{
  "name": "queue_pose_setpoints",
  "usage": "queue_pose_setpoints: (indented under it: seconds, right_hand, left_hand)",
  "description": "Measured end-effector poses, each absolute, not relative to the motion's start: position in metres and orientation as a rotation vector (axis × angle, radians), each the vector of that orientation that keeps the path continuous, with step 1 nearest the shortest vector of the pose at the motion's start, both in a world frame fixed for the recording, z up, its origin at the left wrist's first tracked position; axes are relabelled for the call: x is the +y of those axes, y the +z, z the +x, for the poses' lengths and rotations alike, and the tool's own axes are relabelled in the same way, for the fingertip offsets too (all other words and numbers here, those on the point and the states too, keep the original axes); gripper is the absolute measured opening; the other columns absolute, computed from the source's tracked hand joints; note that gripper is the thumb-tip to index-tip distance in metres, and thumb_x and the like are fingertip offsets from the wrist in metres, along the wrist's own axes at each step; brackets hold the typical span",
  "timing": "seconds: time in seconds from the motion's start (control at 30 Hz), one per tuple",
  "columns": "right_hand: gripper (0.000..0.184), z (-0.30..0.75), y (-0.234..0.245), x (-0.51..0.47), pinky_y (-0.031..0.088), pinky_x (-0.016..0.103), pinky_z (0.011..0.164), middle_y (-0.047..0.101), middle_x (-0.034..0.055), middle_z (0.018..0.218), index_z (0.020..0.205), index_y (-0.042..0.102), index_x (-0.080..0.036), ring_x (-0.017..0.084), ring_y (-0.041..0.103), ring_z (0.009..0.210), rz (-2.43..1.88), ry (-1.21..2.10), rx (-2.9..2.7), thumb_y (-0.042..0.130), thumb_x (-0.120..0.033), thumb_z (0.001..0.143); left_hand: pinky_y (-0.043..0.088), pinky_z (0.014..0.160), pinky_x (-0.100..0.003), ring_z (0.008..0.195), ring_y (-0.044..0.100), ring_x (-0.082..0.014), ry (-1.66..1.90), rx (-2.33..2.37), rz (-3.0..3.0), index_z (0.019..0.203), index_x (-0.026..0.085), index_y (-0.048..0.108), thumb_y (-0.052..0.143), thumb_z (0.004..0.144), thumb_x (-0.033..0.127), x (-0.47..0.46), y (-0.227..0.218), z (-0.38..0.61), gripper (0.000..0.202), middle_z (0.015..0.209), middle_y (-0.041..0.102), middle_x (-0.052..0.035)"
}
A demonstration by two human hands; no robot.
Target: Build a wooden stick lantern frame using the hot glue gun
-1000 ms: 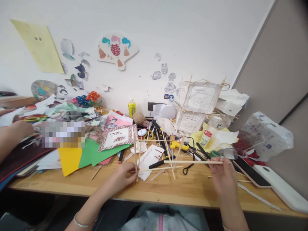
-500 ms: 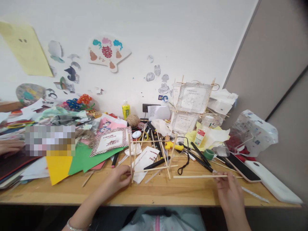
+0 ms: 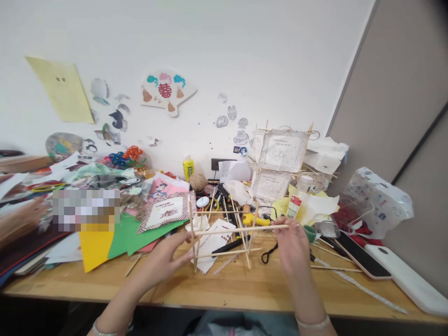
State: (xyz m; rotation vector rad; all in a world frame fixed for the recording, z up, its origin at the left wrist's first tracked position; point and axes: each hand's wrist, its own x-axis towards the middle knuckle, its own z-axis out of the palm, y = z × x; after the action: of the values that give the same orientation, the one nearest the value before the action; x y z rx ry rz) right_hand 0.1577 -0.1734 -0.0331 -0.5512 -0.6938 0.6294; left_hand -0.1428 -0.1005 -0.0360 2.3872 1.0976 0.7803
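My left hand (image 3: 164, 259) pinches the near left corner of a frame of thin wooden sticks (image 3: 224, 233) that stands on the wooden table (image 3: 227, 289). In my right hand (image 3: 293, 245) is one long wooden stick (image 3: 241, 229), pinched at its right end. It lies level across the top of the frame, its left end close to my left fingers. Loose sticks lie under and around the frame.
Coloured paper sheets (image 3: 115, 235) and a patterned card (image 3: 166, 210) lie left. Behind the frame are a yellow glue gun (image 3: 254, 219), twine ball (image 3: 198, 182), glue bottle (image 3: 188, 166) and paper lanterns (image 3: 280, 158). A phone (image 3: 359, 254) and white slab (image 3: 406, 280) lie right. Another person's hand (image 3: 21, 219) works at far left.
My right hand carried the long stick left and up, from above the table's right part onto the top of the frame. My left hand stayed at the frame's corner.
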Motion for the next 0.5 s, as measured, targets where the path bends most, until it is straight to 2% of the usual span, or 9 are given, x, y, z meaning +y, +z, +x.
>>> queue_pose_setpoints:
  seconds: [0.13, 0.2, 0.33, 0.5]
  right_hand:
    - [0.02, 0.133, -0.013, -0.152, 0.045, 0.029, 0.076, 0.063, -0.0007, 0.077, 0.066, 0.062, -0.021, 0.012, 0.058, 0.077, -0.483, 0.664, -0.788, 0.07, -0.039, 0.07]
    - [0.02, 0.127, -0.008, -0.147, 0.046, 0.03, 0.076, 0.063, -0.0005, 0.077, 0.066, 0.062, -0.021, 0.012, 0.058, 0.076, -0.479, 0.667, -0.795, 0.07, -0.039, 0.069]
    - [0.021, 0.122, -0.007, -0.14, 0.046, 0.028, 0.074, 0.063, -0.0012, 0.076, 0.067, 0.061, -0.022, 0.012, 0.059, 0.075, -0.482, 0.672, -0.785, 0.072, -0.039, 0.066]
    - [0.019, 0.123, -0.015, -0.136, 0.047, 0.026, 0.074, 0.066, -0.0016, 0.075, 0.069, 0.062, -0.022, 0.012, 0.061, 0.076, -0.528, 0.688, -0.753, 0.072, -0.038, 0.067]
  left_hand:
    - [0.046, 0.089, -0.037, 0.105, 0.057, -0.0273, 1.229, 0.988, 2.123, 0.112, 0.017, 0.057, 0.054, 0.077, 0.046, -0.104, -0.021, -0.133, 0.045, 0.114, 0.063, -0.014]
    - [0.05, 0.08, -0.035, 0.095, 0.063, -0.0256, 1.355, 0.969, 1.963, 0.113, 0.016, 0.056, 0.053, 0.078, 0.048, -0.108, -0.01, -0.124, 0.047, 0.106, 0.066, -0.0135]
    - [0.053, 0.068, -0.032, 0.075, 0.066, -0.0211, 1.461, 0.92, 1.777, 0.097, 0.015, 0.06, 0.057, 0.076, 0.049, -0.114, 0.004, -0.111, 0.041, 0.086, 0.07, -0.0102]
    - [0.054, 0.065, -0.031, 0.069, 0.066, -0.0195, 1.48, 0.826, 1.638, 0.089, 0.014, 0.062, 0.063, 0.072, 0.046, -0.115, 0.008, -0.107, 0.037, 0.08, 0.07, -0.009]
